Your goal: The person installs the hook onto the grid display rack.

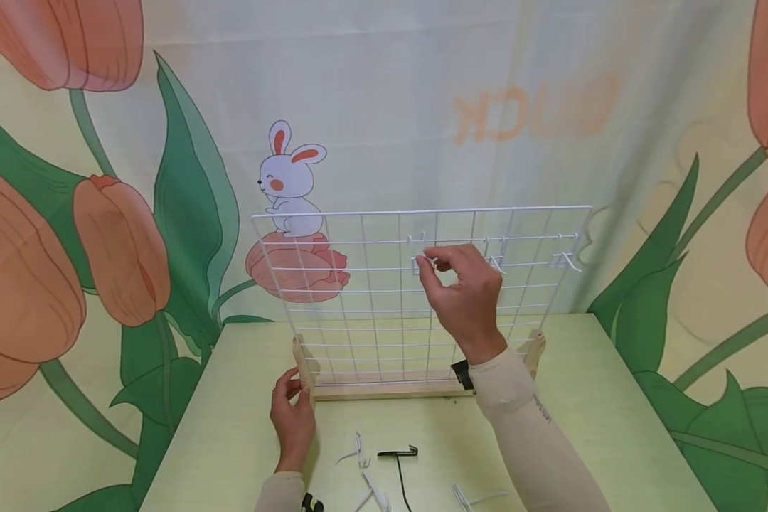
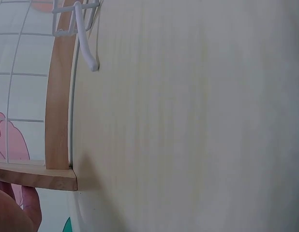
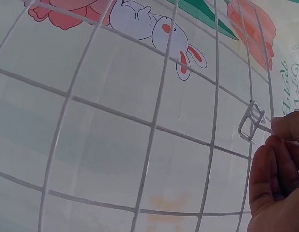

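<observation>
A white wire grid panel (image 1: 358,213) stands upright in a wooden stand (image 1: 384,392). High on the grid, left of two hooks hung there, my right hand (image 1: 464,302) pinches the arm of a white wire hook (image 3: 249,121) between thumb and fingertips. In the right wrist view, the hook's square back lies against the grid wires. Low at the left, my left hand (image 1: 292,419) grips the end of the stand's left foot (image 2: 43,178). In the left wrist view, its fingers wrap the wood from below and are partly out of frame.
White hooks hang on the grid at the right (image 1: 569,262) and just beside my right hand (image 1: 497,264). In front of the stand, on the pale table (image 1: 198,441), lie several loose white hooks (image 1: 360,451) and a black hook (image 1: 398,453). Behind hangs a printed curtain (image 1: 384,107).
</observation>
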`<state>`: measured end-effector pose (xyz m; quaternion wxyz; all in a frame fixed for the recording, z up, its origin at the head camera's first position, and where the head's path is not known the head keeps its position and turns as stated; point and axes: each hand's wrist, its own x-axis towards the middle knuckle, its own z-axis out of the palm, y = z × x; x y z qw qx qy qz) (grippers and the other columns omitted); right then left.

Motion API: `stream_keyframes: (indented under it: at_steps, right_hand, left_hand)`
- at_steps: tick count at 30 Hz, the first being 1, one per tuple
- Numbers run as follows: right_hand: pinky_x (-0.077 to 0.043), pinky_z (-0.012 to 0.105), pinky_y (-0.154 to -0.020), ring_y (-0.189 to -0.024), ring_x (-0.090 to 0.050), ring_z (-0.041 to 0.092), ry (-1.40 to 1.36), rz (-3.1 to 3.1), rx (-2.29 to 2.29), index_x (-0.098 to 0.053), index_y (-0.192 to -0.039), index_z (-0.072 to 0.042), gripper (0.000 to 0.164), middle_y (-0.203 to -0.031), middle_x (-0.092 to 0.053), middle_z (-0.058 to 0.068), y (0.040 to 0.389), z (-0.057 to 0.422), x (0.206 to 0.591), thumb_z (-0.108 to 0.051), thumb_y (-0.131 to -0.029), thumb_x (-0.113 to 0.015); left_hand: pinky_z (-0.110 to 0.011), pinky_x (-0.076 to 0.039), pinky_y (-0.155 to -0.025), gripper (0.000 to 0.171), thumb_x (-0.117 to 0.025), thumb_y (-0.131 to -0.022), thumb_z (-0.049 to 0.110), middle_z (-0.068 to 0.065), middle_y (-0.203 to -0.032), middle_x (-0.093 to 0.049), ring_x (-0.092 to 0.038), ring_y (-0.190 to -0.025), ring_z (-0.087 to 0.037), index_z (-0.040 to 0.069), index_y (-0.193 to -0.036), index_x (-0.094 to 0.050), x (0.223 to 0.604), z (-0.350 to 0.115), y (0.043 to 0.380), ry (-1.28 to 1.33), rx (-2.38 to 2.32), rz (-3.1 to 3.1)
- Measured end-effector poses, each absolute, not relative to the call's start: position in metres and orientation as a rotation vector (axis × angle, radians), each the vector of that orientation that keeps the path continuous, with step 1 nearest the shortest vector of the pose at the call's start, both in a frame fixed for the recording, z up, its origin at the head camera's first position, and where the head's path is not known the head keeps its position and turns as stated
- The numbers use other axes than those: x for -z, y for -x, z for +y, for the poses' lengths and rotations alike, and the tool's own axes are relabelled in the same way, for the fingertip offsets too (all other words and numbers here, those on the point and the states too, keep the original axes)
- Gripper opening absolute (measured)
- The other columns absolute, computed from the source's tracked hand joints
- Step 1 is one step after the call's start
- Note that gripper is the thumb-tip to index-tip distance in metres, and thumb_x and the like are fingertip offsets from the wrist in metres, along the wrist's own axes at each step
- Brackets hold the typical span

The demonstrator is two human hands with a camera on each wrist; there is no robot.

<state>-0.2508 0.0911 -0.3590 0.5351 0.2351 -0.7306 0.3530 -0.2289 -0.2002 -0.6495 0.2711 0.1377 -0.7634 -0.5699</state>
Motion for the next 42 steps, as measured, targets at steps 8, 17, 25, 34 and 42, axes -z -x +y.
stream_keyframes:
  at_steps: [8, 17, 25, 34, 42]
  right_hand:
    - [-0.06, 0.044, -0.07, -0.074, -0.072, 0.027, -0.551, -1.722, -0.855, -0.08, -0.093, 0.0, 0.01, -0.087, -0.078, 0.014, 0.251, 0.089, 0.358, -0.01, -0.09, -0.083]
    - [-0.06, 0.045, -0.07, -0.074, -0.073, 0.028, -0.526, -1.711, -0.897, -0.081, -0.095, -0.001, 0.01, -0.088, -0.079, 0.014, 0.253, 0.088, 0.356, -0.009, -0.09, -0.083]
    - [-0.06, 0.046, -0.069, -0.073, -0.072, 0.028, -0.5, -1.686, -0.9, -0.082, -0.092, -0.002, 0.007, -0.086, -0.079, 0.013, 0.254, 0.087, 0.355, -0.007, -0.089, -0.083]
    - [-0.058, 0.043, -0.069, -0.076, -0.069, 0.026, -0.532, -1.702, -0.844, -0.081, -0.089, -0.003, 0.006, -0.082, -0.077, 0.01, 0.252, 0.084, 0.361, -0.008, -0.087, -0.085]
    - [-0.059, 0.043, -0.069, -0.077, -0.07, 0.027, -0.556, -1.743, -0.803, -0.081, -0.092, -0.001, 0.014, -0.085, -0.078, 0.013, 0.252, 0.086, 0.373, -0.013, -0.087, -0.087]
  left_hand:
    - [-0.02, -0.044, -0.089, 0.046, -0.064, -0.098, -0.007, -0.012, -0.117, -0.067, -0.064, -0.114, -0.023, 0.018, -0.138, -0.063, 0.65, -0.2, 0.23, -0.364, 1.531, -2.055]
    - [-0.021, -0.044, -0.089, 0.047, -0.065, -0.097, -0.008, -0.012, -0.116, -0.067, -0.064, -0.113, -0.024, 0.017, -0.137, -0.064, 0.651, -0.2, 0.229, -0.366, 1.524, -2.057]
    - [-0.024, -0.046, -0.09, 0.047, -0.065, -0.097, -0.008, -0.011, -0.115, -0.067, -0.065, -0.113, -0.024, 0.017, -0.137, -0.064, 0.651, -0.2, 0.229, -0.362, 1.524, -2.052]
    - [-0.02, -0.044, -0.088, 0.046, -0.066, -0.097, -0.007, -0.013, -0.115, -0.067, -0.064, -0.113, -0.025, 0.017, -0.136, -0.065, 0.649, -0.199, 0.23, -0.376, 1.532, -2.054]
    - [-0.021, -0.045, -0.088, 0.046, -0.066, -0.098, -0.007, -0.012, -0.117, -0.067, -0.063, -0.114, -0.025, 0.018, -0.137, -0.064, 0.648, -0.198, 0.229, -0.422, 1.546, -2.062]
